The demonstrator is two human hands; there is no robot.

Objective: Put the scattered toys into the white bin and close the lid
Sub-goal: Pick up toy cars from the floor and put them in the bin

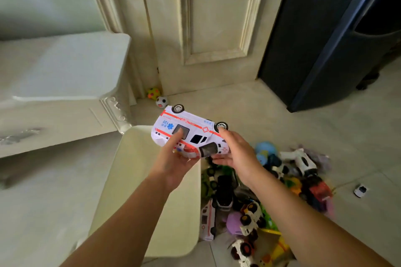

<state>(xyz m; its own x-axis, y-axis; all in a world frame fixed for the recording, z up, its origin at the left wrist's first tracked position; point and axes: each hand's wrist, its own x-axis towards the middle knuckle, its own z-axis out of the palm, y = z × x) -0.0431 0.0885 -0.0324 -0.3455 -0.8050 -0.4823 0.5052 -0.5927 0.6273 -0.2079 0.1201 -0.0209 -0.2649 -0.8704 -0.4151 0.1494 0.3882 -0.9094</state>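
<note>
left hand (176,159): bare, no glove, no ring visible
right hand (235,153): bare, no glove, short plain nails
forearms: both uncovered to the frame edge, no sleeves, watch or bracelet in sight

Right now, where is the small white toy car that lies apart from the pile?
The small white toy car lies alone on the floor at the right side of the head view, just right of the toy pile, below the dark cabinet.
</note>
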